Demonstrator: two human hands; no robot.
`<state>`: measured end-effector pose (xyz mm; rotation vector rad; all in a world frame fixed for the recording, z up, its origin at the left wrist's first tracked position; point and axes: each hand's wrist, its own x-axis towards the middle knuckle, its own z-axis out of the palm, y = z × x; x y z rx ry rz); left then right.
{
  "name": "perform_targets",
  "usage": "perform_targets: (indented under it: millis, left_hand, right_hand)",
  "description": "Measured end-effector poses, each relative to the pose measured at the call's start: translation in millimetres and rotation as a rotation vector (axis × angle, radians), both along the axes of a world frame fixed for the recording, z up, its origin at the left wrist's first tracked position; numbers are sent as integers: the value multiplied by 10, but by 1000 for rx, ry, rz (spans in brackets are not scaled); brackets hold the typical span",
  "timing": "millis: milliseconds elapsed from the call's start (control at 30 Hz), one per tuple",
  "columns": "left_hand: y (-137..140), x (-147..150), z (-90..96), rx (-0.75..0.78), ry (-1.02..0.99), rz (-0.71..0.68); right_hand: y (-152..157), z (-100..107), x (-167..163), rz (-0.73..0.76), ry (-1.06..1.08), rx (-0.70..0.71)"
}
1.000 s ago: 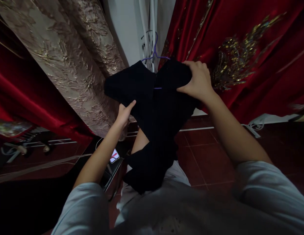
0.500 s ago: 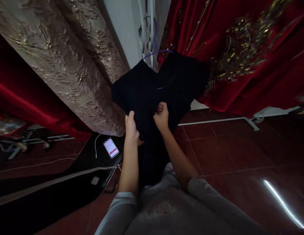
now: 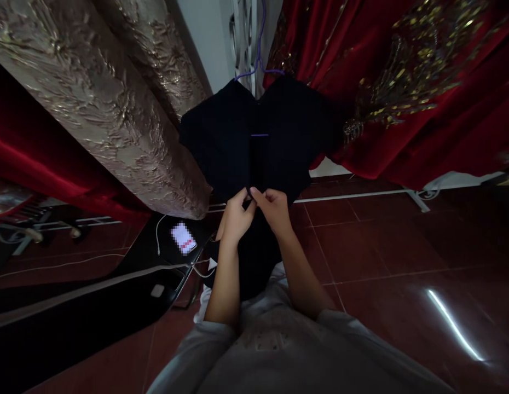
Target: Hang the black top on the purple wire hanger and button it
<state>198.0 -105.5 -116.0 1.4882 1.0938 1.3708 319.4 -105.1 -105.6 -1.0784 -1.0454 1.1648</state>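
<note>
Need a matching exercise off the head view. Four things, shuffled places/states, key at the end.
Column 1
1. Left hand and right hand
2. Purple hanger
3. Phone
4. Gold sequins

Column 2
A. Lying on the black surface, screen lit
B. On the red fabric, right side of the picture
C. Showing above the neckline of the dark garment
D. Close together at that garment's front, thumbs and fingers pinched

Pairs: 1-D, 2-C, 3-A, 4-B
</note>
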Motion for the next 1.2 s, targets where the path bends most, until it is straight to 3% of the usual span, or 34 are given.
perform_targets:
  millis: [200,267,333,500,567,633,700,800,900,1000,1100,1200]
  left_hand:
    - [12,135,-73,111,-28,221]
    - [46,175,-136,118,-26,230]
    - [93,231,-230,115,4,226]
    - [262,310,-386,141,122,195]
    - [342,266,-278,192,223,121]
    - [433,188,-27,262,298,26]
    - [537,110,336,348,271,2]
    - [715,62,924,482,175,134]
    - [881,105,1323,564,293,150]
    - [1018,101,1448,602,422,135]
    - [1197,-121,1417,520,387,135]
    - [1412,-492,1323,369,303,93]
  right_hand:
    - [-15,31,113,215,105,-7]
    - [116,143,158,193,111,-4]
    - [340,380,187,102,115,48]
    - [965,1237,191,-33,91,294]
    - [1057,1437,164,-26,75,334]
    - [1040,1491,139,-7,46,340]
    - [970,1459,130,3,31,337]
    - [895,1406,147,35,64,364]
    - [937,1348,184,57,60,398]
    - [1053,1094,230,-63,-50,398]
    - [1102,650,234,-211,-210,341]
    - [1014,327,143,-180,-252,246]
